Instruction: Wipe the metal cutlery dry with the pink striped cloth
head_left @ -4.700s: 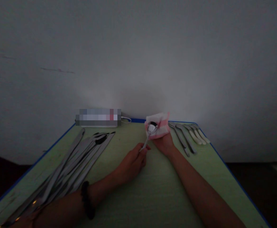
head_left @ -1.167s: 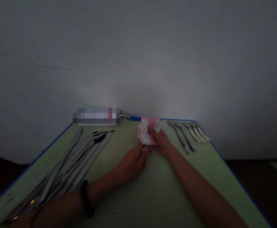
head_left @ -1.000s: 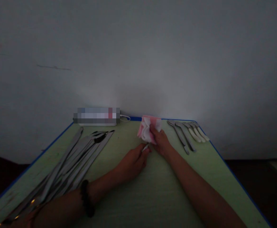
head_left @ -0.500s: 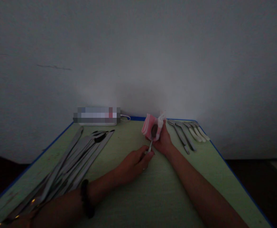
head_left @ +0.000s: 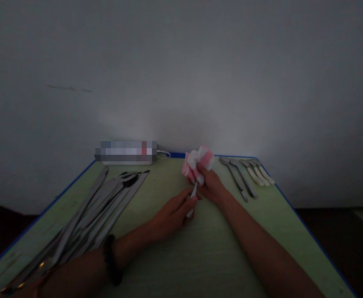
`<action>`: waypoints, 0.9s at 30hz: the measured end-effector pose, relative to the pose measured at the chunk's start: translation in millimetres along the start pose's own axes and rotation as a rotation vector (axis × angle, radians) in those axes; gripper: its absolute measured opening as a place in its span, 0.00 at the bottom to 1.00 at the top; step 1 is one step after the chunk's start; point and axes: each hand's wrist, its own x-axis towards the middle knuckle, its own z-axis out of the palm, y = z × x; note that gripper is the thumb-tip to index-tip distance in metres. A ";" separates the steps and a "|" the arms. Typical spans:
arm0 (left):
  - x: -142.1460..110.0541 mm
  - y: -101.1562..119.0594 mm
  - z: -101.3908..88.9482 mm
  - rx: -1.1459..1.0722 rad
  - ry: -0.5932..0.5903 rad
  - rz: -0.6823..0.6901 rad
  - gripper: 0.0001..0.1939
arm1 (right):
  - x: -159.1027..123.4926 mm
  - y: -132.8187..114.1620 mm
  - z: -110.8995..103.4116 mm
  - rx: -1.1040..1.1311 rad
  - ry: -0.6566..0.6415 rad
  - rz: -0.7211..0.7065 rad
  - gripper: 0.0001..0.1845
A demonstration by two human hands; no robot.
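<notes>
Left hand (head_left: 173,214) is pinching a spoon (head_left: 194,191), right hand (head_left: 211,184) has a cloth (head_left: 194,159) clamped over its far end, loads of cutlery (head_left: 81,212) left of both.

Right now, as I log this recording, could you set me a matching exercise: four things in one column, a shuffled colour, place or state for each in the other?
1. cloth
2. bracelet
3. left hand
4. right hand

A. dark, worn on the left forearm
B. gripping fabric
C. pink and white
D. holding a utensil

Pairs: 1-C, 2-A, 3-D, 4-B
</notes>
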 end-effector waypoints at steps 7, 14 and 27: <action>-5.2 4.6 -2.4 0.148 -0.142 0.060 0.15 | 0.6 -5.4 3.3 0.064 0.130 0.036 0.10; -3.8 -0.6 2.3 0.241 -0.086 0.093 0.13 | 0.9 -3.5 1.9 0.007 0.130 -0.015 0.15; 4.2 -3.3 3.1 0.151 0.043 0.015 0.09 | -2.0 2.3 0.8 -0.140 -0.048 0.006 0.18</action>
